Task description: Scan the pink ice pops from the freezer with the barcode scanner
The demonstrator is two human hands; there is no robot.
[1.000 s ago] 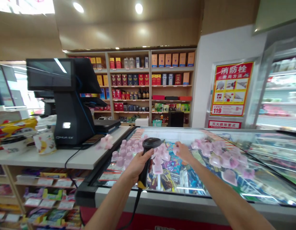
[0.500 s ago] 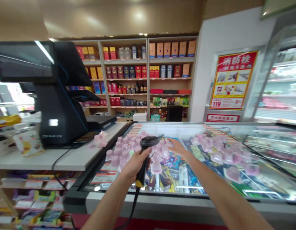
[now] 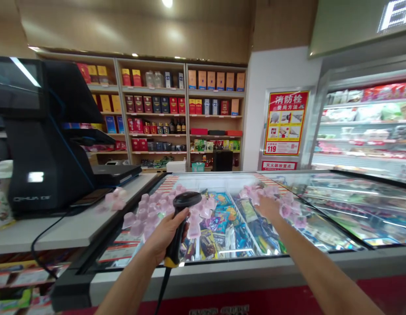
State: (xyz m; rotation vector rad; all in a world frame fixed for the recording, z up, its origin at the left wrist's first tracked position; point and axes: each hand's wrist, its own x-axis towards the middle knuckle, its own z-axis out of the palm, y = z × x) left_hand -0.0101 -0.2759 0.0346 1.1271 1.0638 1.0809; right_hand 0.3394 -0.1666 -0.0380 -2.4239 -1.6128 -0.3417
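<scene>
My left hand (image 3: 170, 229) is wrapped around the handle of a black barcode scanner (image 3: 187, 199), its cable hanging down at the front. Behind the scanner, many small translucent pink cups (image 3: 148, 212) are grouped on the glass top of a chest freezer (image 3: 124, 272). My right hand (image 3: 268, 207) reaches over the glass into a second group of pink cups (image 3: 290, 204). Its fingers are blurred and partly hidden, so whether it holds a cup does not show.
A cash register (image 3: 50, 144) stands on the white counter (image 3: 74, 232) at the left, with a phone and a few pink cups (image 3: 115, 199) beside it. Wrapped frozen goods (image 3: 222, 218) show through the glass. Shelves of boxes (image 3: 153, 105) line the back; a lit cooler (image 3: 370, 122) is at right.
My right hand has gone from beside the left group of cups to the right group. The view has turned to the right. My left hand still holds the barcode scanner.
</scene>
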